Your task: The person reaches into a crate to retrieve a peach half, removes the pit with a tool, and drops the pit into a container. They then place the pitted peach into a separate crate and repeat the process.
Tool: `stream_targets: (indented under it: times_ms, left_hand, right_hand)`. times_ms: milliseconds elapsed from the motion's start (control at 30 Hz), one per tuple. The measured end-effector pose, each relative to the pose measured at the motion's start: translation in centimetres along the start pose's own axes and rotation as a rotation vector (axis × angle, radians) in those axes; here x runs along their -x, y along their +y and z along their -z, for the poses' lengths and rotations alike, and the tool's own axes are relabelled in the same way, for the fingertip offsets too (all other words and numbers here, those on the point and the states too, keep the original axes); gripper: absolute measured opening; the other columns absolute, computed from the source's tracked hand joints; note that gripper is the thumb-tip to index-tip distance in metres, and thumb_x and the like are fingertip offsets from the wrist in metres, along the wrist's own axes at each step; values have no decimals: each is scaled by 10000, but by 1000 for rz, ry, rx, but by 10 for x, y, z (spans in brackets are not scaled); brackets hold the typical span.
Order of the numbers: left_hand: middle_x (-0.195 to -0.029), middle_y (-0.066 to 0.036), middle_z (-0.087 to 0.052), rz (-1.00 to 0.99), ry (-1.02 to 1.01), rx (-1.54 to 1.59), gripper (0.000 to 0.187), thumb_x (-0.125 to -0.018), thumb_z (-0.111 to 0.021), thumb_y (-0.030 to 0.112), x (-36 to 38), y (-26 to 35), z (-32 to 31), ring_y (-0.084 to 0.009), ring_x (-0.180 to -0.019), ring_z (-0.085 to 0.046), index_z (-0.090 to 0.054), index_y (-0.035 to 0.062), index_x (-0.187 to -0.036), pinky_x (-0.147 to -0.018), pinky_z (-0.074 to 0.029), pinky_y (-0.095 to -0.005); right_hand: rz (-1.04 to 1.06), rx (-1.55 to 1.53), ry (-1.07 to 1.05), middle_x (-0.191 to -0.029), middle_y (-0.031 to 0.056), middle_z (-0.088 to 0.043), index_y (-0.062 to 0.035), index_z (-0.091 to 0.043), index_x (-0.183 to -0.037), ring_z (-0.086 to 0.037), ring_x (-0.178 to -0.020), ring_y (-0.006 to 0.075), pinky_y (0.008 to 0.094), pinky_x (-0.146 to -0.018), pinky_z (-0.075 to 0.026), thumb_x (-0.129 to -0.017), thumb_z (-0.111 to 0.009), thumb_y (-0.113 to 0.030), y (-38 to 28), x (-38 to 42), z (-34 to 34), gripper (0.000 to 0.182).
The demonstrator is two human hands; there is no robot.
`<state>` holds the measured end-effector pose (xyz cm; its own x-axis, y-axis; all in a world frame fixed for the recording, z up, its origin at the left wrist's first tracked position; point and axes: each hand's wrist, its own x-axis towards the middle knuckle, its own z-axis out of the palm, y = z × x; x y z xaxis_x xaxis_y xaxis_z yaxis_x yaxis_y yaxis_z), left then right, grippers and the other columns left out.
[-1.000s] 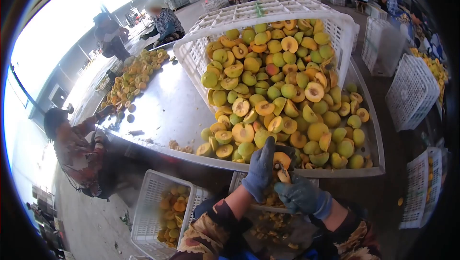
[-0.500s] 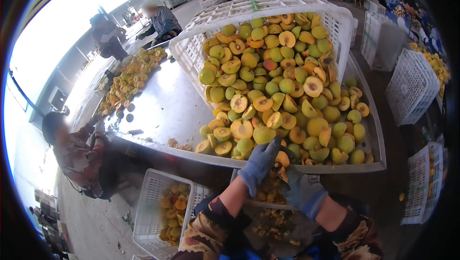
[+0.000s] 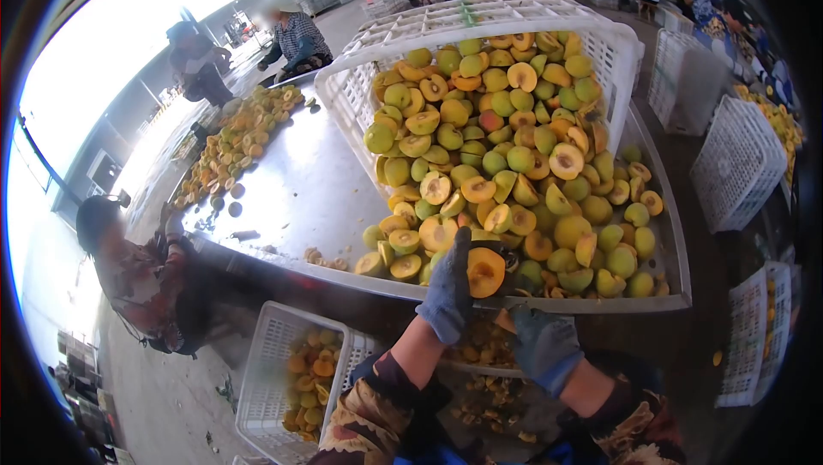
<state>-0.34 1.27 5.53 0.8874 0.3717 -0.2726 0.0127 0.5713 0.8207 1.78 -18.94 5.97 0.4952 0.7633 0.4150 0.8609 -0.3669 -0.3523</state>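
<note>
One fruit half (image 3: 486, 272): pinched in your left hand (image 3: 447, 287), cut face toward you; a slack hold could let it drop.
Right hand (image 3: 546, 347): curled just below and right of your left hand, pinching a tan piece (image 3: 504, 321); tool or fruit is unclear. If it has an edge, a slip could nick your left hand.
Fruit heap (image 3: 519, 158): beyond your left hand, spilling from a tipped crate (image 3: 531, 15); bumping it could roll fruit off the worktop (image 3: 317, 165).
Gap between hands: half a second ago both met at the half; now they're apart.
</note>
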Motion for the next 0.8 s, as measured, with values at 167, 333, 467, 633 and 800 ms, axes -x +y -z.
stream_targets:
  times_ms: [167,333,467,633,800]
  left_hand:
    - [-1036,-128,-703,-150,-95,-225,532,-1058,-396,429,-1,-1,6,-178,-905,-688,-637,-38,-1145,-804,-555,-286]
    - [-1013,-86,-707,-330,-122,-411,474,-1053,-452,385,14,-4,-18,-147,-854,-666,-672,-34,-1081,-766,-539,-263]
    - [-985,-92,-711,-426,-46,-349,507,-1053,-436,410,8,-14,-17,-155,-840,-676,-678,-34,-1075,-753,-542,-258]
    - [-986,-132,-714,-211,-85,-86,538,-1049,-426,425,6,2,-9,-177,-805,-698,-654,-61,-1090,-747,-568,-287]
    - [-1029,-154,-689,-502,-150,-669,482,-968,-623,250,-7,-26,10,-226,-857,-693,-512,-83,-1297,-761,-569,-322]
  right_hand:
    - [-281,-251,-46,-810,199,-659,-46,-604,-994,-641,-756,412,497,-669,-512,-835,-665,-165,-10,-11,21,208]
    - [-179,-62,-186,-922,209,-668,-78,-601,-1136,-662,-848,380,488,-728,-526,-830,-660,-208,-1,-9,20,339]
    - [-241,-30,-299,-939,204,-667,-73,-603,-1188,-657,-859,386,483,-762,-522,-843,-666,-220,6,-2,17,379]
    - [-245,-191,-286,-947,204,-675,-78,-590,-1172,-658,-852,404,491,-749,-520,-843,-656,-212,14,2,13,361]
    - [-331,-282,-123,-842,227,-669,-43,-556,-1096,-662,-781,425,507,-678,-515,-856,-627,-224,1,-7,12,310]
